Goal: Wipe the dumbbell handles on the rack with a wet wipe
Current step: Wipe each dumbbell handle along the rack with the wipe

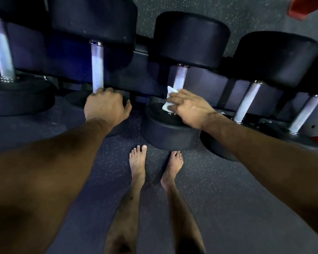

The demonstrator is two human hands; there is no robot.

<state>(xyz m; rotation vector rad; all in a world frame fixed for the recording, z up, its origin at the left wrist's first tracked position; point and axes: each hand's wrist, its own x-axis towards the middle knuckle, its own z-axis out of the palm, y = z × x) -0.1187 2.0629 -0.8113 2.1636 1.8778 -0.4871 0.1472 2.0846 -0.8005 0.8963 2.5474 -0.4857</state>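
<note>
Partly hidden under the right hand, the wet wipe is pinched by its fingers against a dumbbell handle on the rack. That handle's long axis runs away from the person; the left hand grips the neighbouring handle, fingers curled out of sight.

Single head-worn view, steeply downward, close over dumbbell rack and floor.
</note>
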